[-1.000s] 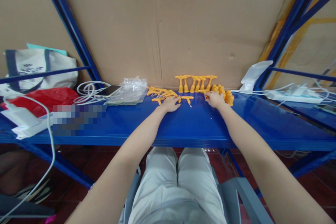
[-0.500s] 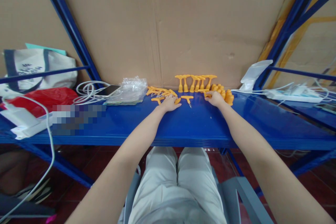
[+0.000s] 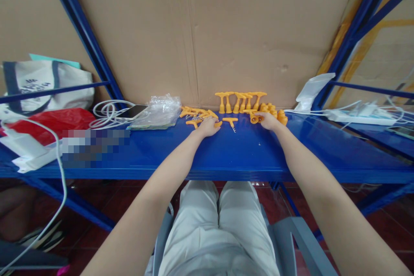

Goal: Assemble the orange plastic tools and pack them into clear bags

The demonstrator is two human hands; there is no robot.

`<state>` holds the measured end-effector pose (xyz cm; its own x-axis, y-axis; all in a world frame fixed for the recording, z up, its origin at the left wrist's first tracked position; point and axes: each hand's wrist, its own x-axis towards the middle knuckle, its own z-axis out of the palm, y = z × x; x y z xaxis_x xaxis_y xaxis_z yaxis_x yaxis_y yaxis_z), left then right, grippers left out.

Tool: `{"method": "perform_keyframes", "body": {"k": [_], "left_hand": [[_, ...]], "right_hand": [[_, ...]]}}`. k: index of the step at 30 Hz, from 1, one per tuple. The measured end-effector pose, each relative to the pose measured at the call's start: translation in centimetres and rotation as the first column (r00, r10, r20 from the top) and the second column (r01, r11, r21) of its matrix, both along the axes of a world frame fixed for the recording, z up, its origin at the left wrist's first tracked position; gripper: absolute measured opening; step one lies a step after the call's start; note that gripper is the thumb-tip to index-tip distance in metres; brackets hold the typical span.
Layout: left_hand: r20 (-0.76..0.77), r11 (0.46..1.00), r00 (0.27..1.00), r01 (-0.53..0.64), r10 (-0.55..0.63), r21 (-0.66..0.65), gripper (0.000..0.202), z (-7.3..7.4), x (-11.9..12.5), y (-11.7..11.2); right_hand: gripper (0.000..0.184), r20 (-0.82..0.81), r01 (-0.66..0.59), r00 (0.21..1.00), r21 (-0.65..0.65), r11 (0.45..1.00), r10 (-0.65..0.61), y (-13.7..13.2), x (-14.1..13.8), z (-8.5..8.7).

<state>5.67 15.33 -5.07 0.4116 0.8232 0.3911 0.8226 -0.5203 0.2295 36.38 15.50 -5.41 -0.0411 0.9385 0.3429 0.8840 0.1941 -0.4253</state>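
Note:
My left hand (image 3: pixel 208 127) is closed around a yellow corkscrew (image 3: pixel 218 124), whose handle end shows past the fingers; its spiral is hidden. Beside that hand lies a pile of yellow T-handled corkscrews (image 3: pixel 194 112) with metal spirals. Another corkscrew (image 3: pixel 230 120) lies alone between my hands, spiral toward me. At the right, my right hand (image 3: pixel 269 121) has its fingers closed on a hollow yellow sleeve (image 3: pixel 254 119) with a round open end facing me. More yellow sleeves (image 3: pixel 282 117) are bunched behind and beside it. Several sheathed corkscrews (image 3: pixel 239 101) stand upright in a row at the back.
Cardboard (image 3: pixel 242 34) backs the blue shelf (image 3: pixel 233 159). To the left are clear plastic bags (image 3: pixel 161 110), coiled white cable (image 3: pixel 111 112), a red bag (image 3: pixel 64 123) and a canvas tote (image 3: pixel 69 86). A white power strip (image 3: pixel 362 117) with cables lies at the right.
My right hand has shifted slightly right, and round sleeve openings now show at its fingertips. My left hand stays by the pile, with less of its corkscrew handle showing.

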Motion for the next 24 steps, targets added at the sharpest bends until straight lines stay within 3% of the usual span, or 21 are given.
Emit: {"method": "perform_keyframes", "body": {"k": [8,17,24], "left_hand": [[-0.037,0.996,0.998,-0.048,0.051,0.07,0.009,0.3,0.2,-0.4],[0.057,0.992,0.996,-0.067,0.061,0.103,0.003,0.6,0.3,-0.6],[0.128,0.991,0.988,-0.094,0.081,0.101,0.006,1.0,0.4,-1.2]], "right_hand": [[0.061,0.06,0.033,0.998,0.005,0.999,-0.033,-0.2,-0.3,0.6],[0.03,0.169,0.098,0.979,0.115,0.988,-0.117,-0.9,-1.1,1.3],[0.026,0.176,0.079,0.98,0.084,0.993,-0.093,-0.7,-1.4,0.7]]}}
